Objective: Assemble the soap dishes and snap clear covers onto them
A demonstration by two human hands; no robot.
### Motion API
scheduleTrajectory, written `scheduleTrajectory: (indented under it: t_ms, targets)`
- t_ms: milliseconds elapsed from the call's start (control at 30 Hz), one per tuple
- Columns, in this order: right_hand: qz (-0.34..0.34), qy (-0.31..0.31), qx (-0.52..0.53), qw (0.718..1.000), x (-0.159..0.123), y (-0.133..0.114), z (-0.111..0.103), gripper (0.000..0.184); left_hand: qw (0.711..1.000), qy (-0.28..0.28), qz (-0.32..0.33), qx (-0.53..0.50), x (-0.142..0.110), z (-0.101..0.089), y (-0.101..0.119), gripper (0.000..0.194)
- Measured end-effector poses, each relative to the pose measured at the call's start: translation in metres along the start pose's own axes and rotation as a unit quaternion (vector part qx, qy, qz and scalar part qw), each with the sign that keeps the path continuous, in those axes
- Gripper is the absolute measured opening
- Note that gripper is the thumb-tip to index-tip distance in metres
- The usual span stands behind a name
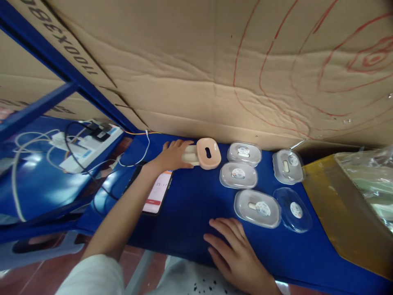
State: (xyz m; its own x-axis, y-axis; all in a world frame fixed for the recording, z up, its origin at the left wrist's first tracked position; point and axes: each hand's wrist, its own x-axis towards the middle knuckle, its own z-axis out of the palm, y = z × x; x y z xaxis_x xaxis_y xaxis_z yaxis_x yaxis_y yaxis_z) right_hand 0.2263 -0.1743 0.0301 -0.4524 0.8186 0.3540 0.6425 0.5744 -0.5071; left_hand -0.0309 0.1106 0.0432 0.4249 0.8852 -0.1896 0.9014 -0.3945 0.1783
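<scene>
My left hand (173,155) reaches to the back of the blue table, thumb and fingers around the sides of a cream-coloured dish (190,155), partly hidden by the hand. Touching or very close to that dish is a peach soap dish (215,154) with a dark slot in its base. My right hand (231,250) hovers over or rests at the front edge, fingers apart, holding nothing. Beyond it lie several clear plastic soap-box lids with round labels, among them a near one (245,205), a middle one (229,176) and a bluish-looking one (302,217).
A phone (164,184) showing a timer lies under my left forearm. Cables and a white power strip (101,147) are at the left, beside a blue metal frame (46,51). Cardboard (184,61) stands behind the table. An open box (334,213) with plastic-wrapped items is at the right.
</scene>
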Motion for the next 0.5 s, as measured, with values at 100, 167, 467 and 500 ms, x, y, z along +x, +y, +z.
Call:
scheduleTrajectory:
  t_ms: [100,167,467,500]
  targets:
    - [0.006,-0.005,0.006,1.000,0.001,-0.001,0.008,0.032,1.000,-0.005,0.015,-0.008,-0.024,0.004,0.013,0.089]
    - [0.013,-0.011,0.001,1.000,-0.002,0.002,0.009,0.032,0.999,-0.011,0.032,-0.024,-0.050,0.010,0.024,0.084]
    - [0.058,-0.021,0.003,0.998,-0.010,0.020,0.003,0.034,0.977,0.009,0.169,-0.130,-0.165,0.061,0.087,0.098]
    - [0.053,-0.021,0.003,0.998,-0.009,0.020,0.004,0.034,0.975,0.012,0.176,-0.134,-0.165,0.057,0.087,0.099]
